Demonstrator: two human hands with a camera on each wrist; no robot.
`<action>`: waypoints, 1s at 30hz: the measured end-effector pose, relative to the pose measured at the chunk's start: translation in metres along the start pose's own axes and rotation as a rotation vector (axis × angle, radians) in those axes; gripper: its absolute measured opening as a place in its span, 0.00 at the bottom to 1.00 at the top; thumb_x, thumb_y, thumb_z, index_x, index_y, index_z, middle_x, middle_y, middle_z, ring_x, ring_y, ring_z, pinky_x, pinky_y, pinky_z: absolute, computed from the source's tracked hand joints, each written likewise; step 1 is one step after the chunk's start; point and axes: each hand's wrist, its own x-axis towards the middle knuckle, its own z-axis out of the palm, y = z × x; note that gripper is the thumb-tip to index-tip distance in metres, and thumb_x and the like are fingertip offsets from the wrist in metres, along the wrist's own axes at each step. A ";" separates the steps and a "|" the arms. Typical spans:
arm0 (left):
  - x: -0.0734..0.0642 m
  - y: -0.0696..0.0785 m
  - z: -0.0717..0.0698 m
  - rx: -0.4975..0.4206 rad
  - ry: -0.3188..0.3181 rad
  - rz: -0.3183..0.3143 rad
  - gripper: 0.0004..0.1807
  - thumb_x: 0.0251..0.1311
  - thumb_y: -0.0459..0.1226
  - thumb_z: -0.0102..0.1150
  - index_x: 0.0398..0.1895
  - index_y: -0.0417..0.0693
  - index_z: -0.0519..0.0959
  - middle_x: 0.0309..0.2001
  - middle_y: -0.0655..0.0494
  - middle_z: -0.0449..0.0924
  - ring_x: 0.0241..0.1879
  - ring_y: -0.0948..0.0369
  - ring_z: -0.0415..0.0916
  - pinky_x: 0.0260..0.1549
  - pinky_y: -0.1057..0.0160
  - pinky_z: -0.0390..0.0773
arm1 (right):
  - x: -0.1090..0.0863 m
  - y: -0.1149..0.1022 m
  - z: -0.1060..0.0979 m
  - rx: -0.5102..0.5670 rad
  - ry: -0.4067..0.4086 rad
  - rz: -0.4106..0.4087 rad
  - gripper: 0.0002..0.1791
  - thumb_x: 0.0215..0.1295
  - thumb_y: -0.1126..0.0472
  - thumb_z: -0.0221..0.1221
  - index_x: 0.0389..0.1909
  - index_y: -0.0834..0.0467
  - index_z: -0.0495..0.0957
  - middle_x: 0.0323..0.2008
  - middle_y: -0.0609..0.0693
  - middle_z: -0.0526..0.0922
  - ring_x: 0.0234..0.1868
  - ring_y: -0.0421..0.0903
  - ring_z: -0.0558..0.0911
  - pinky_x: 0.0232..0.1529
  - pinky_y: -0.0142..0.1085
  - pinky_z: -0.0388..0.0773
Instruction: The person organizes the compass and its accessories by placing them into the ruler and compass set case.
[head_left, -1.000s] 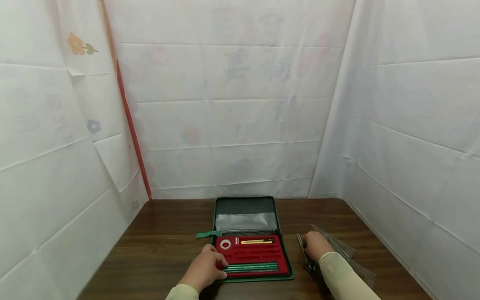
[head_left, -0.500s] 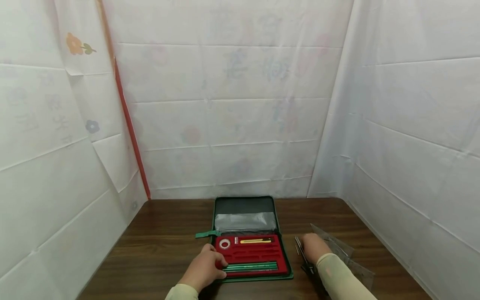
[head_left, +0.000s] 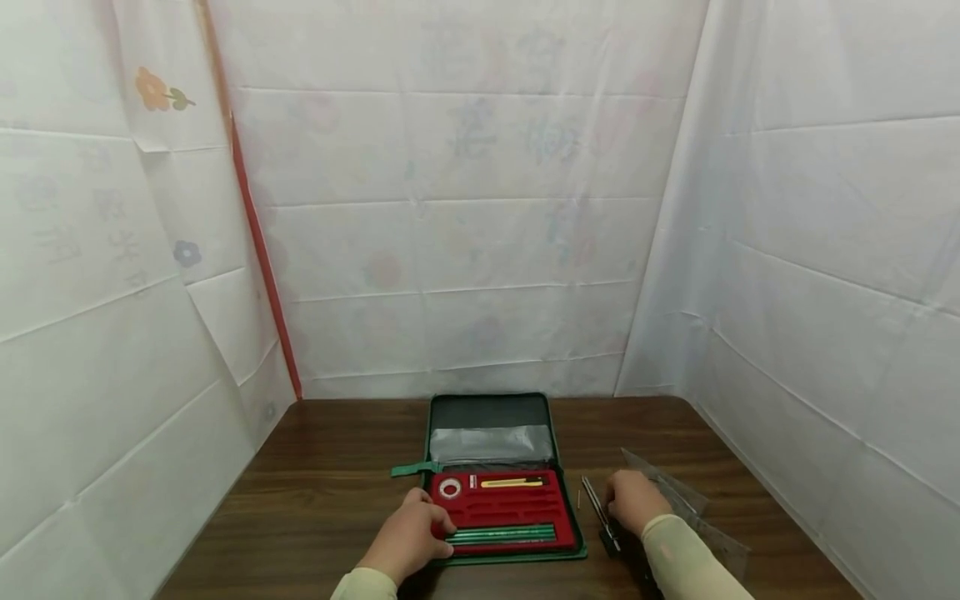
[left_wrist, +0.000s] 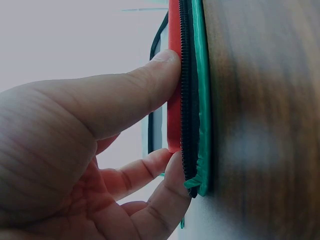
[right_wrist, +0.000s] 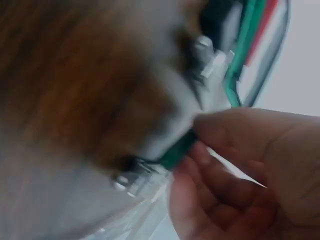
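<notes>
A green zip case point(head_left: 491, 408) lies open on the table, its red insert point(head_left: 525, 505) facing up. My left hand point(head_left: 408, 533) grips the case's near left corner; in the left wrist view the thumb point(left_wrist: 162, 75) lies on the red insert point(left_wrist: 173, 120) and fingers touch the corner. Green pencils point(head_left: 510, 533), a yellow utility knife point(head_left: 512, 482) and a white ring-shaped item point(head_left: 450, 487) sit in the insert. My right hand point(head_left: 637, 500) is beside a metal drawing compass point(head_left: 597, 508). In the blurred right wrist view it pinches a small dark green piece point(right_wrist: 178, 150).
Clear plastic drawing triangles point(head_left: 678, 496) lie beyond and to the right of my right hand. A thin brass-coloured piece point(head_left: 578, 499) lies between the case and the compass. White sheeting point(head_left: 465, 250) stands behind the table and on both sides.
The compass has shifted left, and its legs now lie apart from my right hand. The thin brass-coloured piece has come into sight beside it. My left hand stays on the case.
</notes>
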 end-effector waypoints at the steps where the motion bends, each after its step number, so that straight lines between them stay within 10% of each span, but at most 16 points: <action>1: 0.000 0.000 0.000 -0.002 -0.002 0.001 0.08 0.53 0.37 0.82 0.32 0.57 0.89 0.52 0.47 0.73 0.43 0.54 0.77 0.45 0.45 0.84 | 0.000 0.002 -0.005 0.015 0.020 0.011 0.08 0.59 0.72 0.67 0.28 0.54 0.86 0.31 0.47 0.87 0.32 0.44 0.83 0.37 0.46 0.83; 13: 0.001 -0.001 -0.003 0.003 -0.001 -0.013 0.08 0.53 0.37 0.82 0.32 0.57 0.89 0.53 0.45 0.72 0.44 0.53 0.77 0.46 0.44 0.85 | -0.003 0.003 -0.062 0.150 0.135 0.006 0.11 0.67 0.72 0.66 0.48 0.61 0.88 0.47 0.58 0.86 0.43 0.53 0.86 0.41 0.49 0.85; 30: 0.001 0.000 -0.002 0.002 -0.006 -0.020 0.08 0.53 0.37 0.82 0.32 0.57 0.89 0.54 0.45 0.72 0.45 0.51 0.78 0.48 0.43 0.84 | -0.010 -0.045 0.005 0.193 -0.068 -0.263 0.11 0.58 0.74 0.71 0.38 0.57 0.91 0.36 0.48 0.90 0.38 0.45 0.87 0.40 0.44 0.86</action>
